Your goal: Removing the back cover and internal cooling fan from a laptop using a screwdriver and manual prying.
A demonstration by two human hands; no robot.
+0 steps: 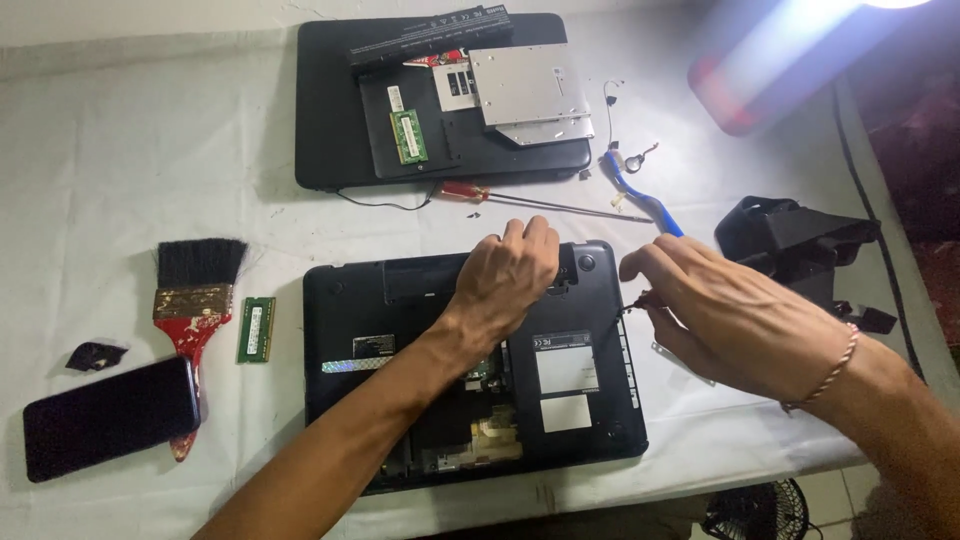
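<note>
the upturned black laptop (590, 400) lies nearest, the left hand (505, 280) pressed flat on its back edge, the right hand (720, 305) just beside it pinching a small dark-tipped tool (640, 300).

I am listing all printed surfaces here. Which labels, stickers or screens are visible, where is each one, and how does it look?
Two white rectangular labels: on the near black laptop's underside, right part, stacked.
Shiny holographic strip sticker: same underside, left part, narrow.
White sticker on green memory module: beside the red-handled brush.
Dark phone screen: far left, black, switched off.
Small white label: on the far black laptop.
</note>
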